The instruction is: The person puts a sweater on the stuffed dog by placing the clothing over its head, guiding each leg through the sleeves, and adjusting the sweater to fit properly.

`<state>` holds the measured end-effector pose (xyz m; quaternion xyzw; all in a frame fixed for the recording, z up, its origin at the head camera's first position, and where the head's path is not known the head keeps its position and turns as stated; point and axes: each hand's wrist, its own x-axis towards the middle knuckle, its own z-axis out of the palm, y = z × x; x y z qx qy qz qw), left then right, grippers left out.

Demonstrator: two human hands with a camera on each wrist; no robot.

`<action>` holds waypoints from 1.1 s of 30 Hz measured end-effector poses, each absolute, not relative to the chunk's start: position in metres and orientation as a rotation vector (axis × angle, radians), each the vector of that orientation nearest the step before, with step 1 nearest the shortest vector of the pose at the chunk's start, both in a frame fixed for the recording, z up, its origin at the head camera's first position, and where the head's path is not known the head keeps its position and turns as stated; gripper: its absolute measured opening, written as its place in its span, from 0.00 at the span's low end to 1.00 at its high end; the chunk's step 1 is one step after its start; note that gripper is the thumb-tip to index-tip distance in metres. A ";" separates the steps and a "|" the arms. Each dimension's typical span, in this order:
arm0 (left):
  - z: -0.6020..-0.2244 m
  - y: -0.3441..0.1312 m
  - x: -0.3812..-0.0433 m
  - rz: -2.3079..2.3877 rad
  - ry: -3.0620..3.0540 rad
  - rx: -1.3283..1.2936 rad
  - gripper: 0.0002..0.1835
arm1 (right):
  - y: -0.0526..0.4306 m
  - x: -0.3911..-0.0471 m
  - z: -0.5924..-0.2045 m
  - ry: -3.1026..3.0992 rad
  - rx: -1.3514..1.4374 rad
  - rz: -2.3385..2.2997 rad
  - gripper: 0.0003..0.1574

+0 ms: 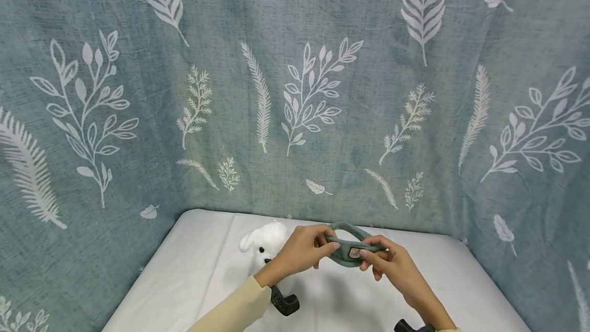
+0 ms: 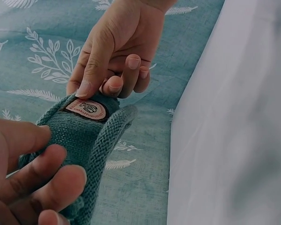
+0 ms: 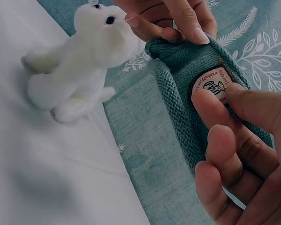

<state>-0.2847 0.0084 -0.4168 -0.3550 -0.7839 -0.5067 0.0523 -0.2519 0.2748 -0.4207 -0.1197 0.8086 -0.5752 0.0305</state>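
A green knitted loop (image 1: 344,255) with rolled edges is stretched between both hands above the white surface. My left hand (image 1: 301,251) pinches its left end between thumb and fingers. At the other end my right hand (image 1: 391,260) pinches the knit, thumb close by a pink sewn-on patch (image 2: 85,109) with a dark border and printed lettering. The right wrist view shows the patch facing up, partly covered by right fingertips. Behind my left forearm, a white plush dog (image 3: 84,61) with black eyes sits upright on the surface.
The white covered table (image 1: 175,275) spreads under the hands. Blue-green curtains (image 1: 322,91) with white leaf prints stand around its back and sides. Black devices are strapped at the left wrist (image 1: 272,287) and right wrist (image 1: 426,328).
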 end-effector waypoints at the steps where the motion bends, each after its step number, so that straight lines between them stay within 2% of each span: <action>1: -0.416 0.007 -0.285 -1.540 -2.384 -1.076 0.04 | 0.273 -0.253 -0.420 2.490 -0.381 -1.772 0.29; 11: -0.409 -0.013 -0.287 -1.521 -2.381 -1.064 0.06 | 0.257 -0.259 -0.413 2.480 -0.467 -1.789 0.26; 19: -0.406 -0.027 -0.287 -1.519 -2.378 -1.050 0.06 | 0.242 -0.263 -0.410 2.457 -0.436 -1.814 0.29; 25: -0.408 -0.038 -0.288 -1.517 -2.356 -1.039 0.06 | 0.231 -0.268 -0.409 2.442 -0.512 -1.817 0.30; 33: -0.399 -0.057 -0.290 -1.453 -2.371 -0.995 0.06 | 0.211 -0.273 -0.403 2.410 -0.591 -1.845 0.27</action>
